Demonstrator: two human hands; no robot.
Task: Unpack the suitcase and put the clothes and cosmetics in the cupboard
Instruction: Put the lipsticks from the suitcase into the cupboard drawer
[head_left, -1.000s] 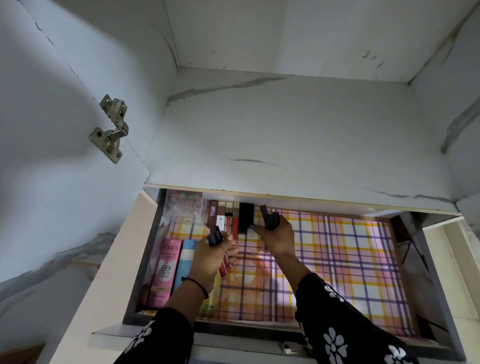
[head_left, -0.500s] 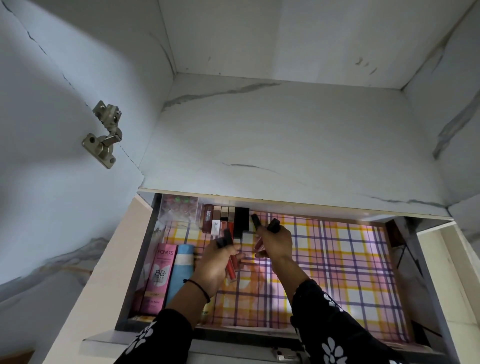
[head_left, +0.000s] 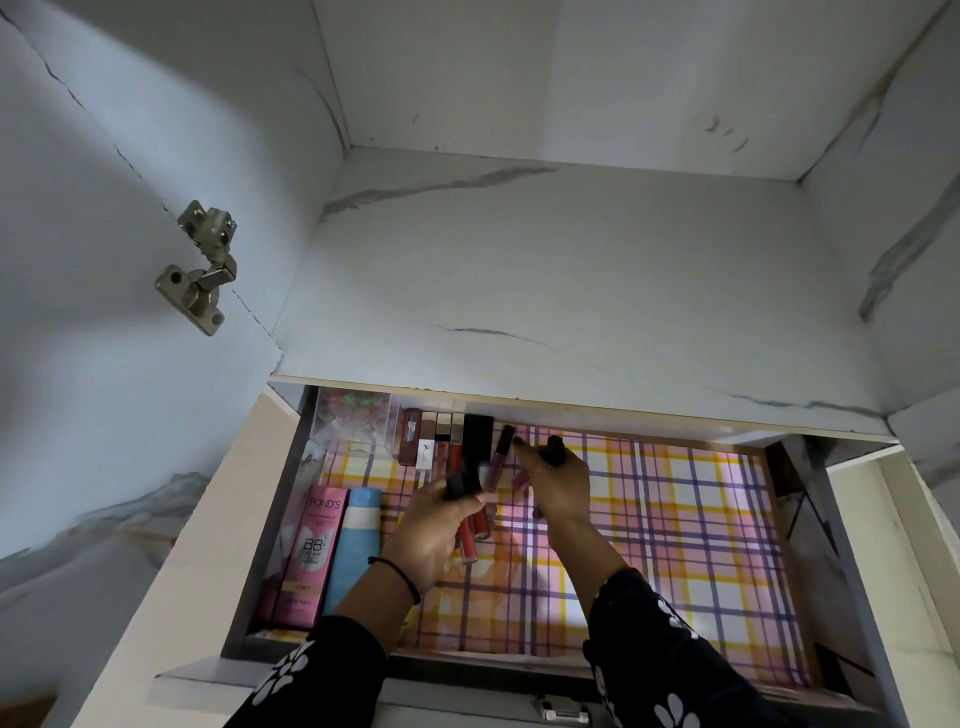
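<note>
Left hand (head_left: 431, 530): reaches in from the lower left, knuckles up, fingers curled tight round a bundle of lip glosses (head_left: 470, 535), black caps pointing to the back, red bodies sticking out below the palm. A black wristband (head_left: 400, 571) sits on the wrist. Right hand (head_left: 556, 483): just beside the left, further back, fingers closed round a dark tube (head_left: 553, 449). Its forefinger tip lies at the cap of a maroon lip gloss (head_left: 500, 457) that stands tilted between the two hands; whether that one is pinched or only touched cannot be told. Both sleeves (head_left: 665, 649) black with white flowers. Drawer (head_left: 270, 545): pulled out under a shelf (head_left: 571, 291), whose front edge overhangs the drawer's back strip. Stock lies along the left and back-left: a pink cream box (head_left: 309, 551) against the left wall, a blue tube (head_left: 356, 545) touching it, a clear box (head_left: 353, 418) in the back corner, and a row of lipsticks (head_left: 441, 436) beside that, ending in a black case (head_left: 477, 441) near the hands. From the hands to the right wall, only the checked liner (head_left: 675, 519) in pink, yellow and purple shows. Cupboard walls are white with grey marble veins; a metal hinge (head_left: 200, 265) is on the left panel and a small metal latch (head_left: 563, 714) is at the drawer's near edge.
</note>
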